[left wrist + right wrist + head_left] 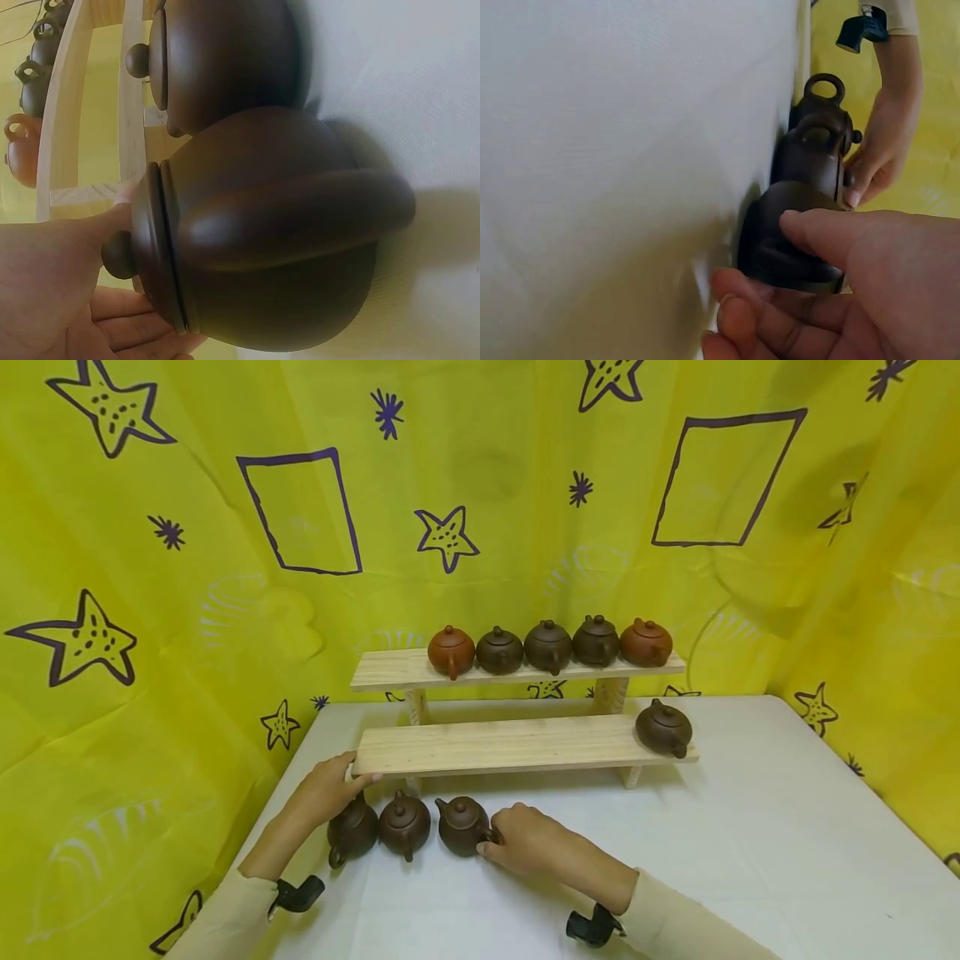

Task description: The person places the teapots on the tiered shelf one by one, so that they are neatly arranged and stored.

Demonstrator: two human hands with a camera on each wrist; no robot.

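My right hand [528, 839] pinches the handle of a dark brown teapot [461, 827] on the white table, in front of the wooden two-tier stand. Its thumb lies on top in the right wrist view, with the fingers curled below. To its left are a second brown teapot [404, 823] and a third teapot [352, 831], both with lids on. My left hand [327, 789] rests at the left end of the lower shelf [487, 747], thumb along the front edge. Its fingers [135, 330] look straight in the left wrist view, partly hidden behind the nearest teapot.
Several teapots line the upper shelf [393, 668], with a reddish teapot [451, 652] at the left and another reddish teapot [647, 643] at the right. One brown teapot [663, 728] sits at the lower shelf's right end. A yellow patterned curtain [495, 468] surrounds the table.
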